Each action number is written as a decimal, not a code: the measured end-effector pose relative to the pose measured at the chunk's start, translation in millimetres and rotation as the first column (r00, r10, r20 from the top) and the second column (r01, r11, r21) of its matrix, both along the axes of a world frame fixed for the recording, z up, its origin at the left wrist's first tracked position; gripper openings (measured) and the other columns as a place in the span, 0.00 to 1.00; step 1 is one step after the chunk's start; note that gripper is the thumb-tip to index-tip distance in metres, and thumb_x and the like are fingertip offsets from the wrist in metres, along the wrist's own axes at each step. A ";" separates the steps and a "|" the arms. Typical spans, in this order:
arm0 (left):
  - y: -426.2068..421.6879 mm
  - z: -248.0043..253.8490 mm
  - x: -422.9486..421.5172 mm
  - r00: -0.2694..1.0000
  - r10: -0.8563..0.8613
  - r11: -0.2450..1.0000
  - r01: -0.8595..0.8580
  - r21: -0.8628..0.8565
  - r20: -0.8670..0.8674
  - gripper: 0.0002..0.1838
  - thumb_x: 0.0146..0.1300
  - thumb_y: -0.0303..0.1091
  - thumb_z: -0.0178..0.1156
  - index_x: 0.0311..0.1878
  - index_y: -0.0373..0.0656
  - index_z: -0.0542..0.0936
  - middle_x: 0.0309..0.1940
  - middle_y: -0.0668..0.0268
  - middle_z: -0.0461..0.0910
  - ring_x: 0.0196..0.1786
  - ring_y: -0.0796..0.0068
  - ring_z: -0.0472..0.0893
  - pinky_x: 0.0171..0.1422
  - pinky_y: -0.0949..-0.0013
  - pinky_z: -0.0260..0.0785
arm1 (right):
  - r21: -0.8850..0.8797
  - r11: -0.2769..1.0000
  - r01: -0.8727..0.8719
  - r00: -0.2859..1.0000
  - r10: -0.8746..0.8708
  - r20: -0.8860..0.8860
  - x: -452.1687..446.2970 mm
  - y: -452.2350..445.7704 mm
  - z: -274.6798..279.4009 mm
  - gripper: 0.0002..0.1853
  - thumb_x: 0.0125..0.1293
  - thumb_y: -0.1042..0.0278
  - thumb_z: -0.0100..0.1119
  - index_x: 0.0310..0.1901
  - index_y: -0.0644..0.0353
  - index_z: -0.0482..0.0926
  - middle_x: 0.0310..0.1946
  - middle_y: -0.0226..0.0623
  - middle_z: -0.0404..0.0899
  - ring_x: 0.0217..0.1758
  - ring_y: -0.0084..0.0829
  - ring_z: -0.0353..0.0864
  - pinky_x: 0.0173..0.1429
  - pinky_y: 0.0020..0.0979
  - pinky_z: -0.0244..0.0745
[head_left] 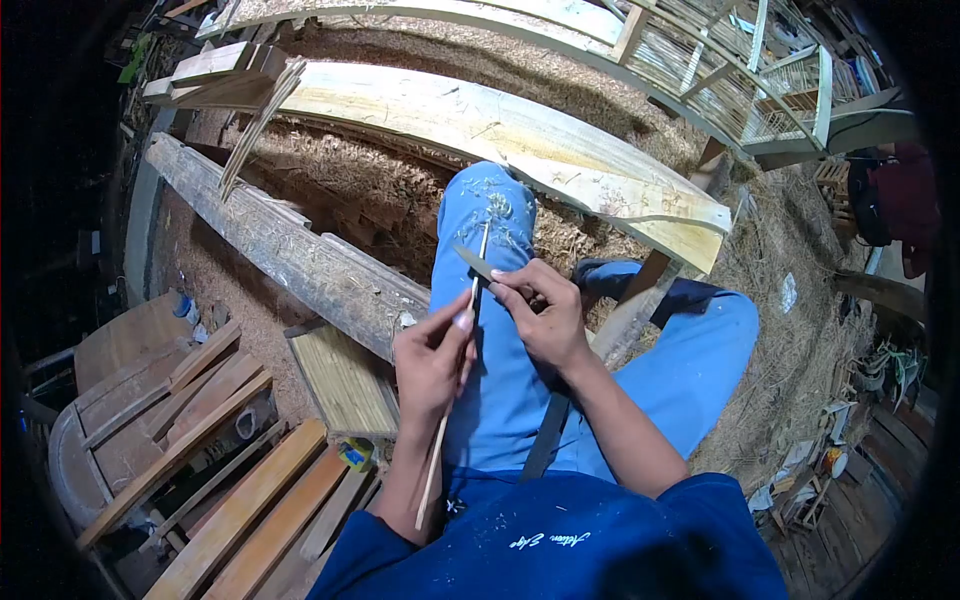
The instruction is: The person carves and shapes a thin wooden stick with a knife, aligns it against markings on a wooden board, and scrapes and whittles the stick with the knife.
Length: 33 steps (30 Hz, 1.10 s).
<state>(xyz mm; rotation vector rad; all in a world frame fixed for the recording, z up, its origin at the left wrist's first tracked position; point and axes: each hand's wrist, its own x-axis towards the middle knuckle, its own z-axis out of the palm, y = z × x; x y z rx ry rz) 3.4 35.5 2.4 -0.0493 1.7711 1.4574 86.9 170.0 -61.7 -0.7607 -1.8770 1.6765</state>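
Note:
My left hand point(430, 365) is closed around a thin wooden stick point(433, 470), which runs from near my waist up over my thigh toward the knee. My right hand point(548, 318) grips a knife point(474, 262), its pointed blade lying across the stick just beyond my left fingertips. Most of the handle is hidden by the right hand. A dark flat strip point(546, 440) shows below the right wrist; I cannot tell whether it belongs to the knife. Pale curled shavings point(498, 207) lie on my blue-trousered knee, around the stick's far end.
A long pale plank point(400, 100) lies beyond my knee, with a weathered beam point(270, 235) at left. A bundle of thin strips point(258, 130) leans across them. Cut boards point(240, 510) fill the lower left. Wood chips point(370, 175) cover the ground. A slatted frame point(760, 80) stands upper right.

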 end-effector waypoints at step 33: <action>-4.2 28.4 31.7 0.977 -0.146 0.987 0.154 0.038 -0.157 0.16 0.70 0.27 0.63 0.60 0.36 0.82 0.20 0.70 0.78 0.17 0.89 0.69 0.21 0.80 0.57 | -0.823 0.567 -0.020 0.992 -0.090 -0.086 21.1 35.5 35.6 0.20 0.76 0.55 0.57 0.47 0.70 0.80 0.24 0.28 0.73 0.11 0.10 0.58 0.13 0.20 0.51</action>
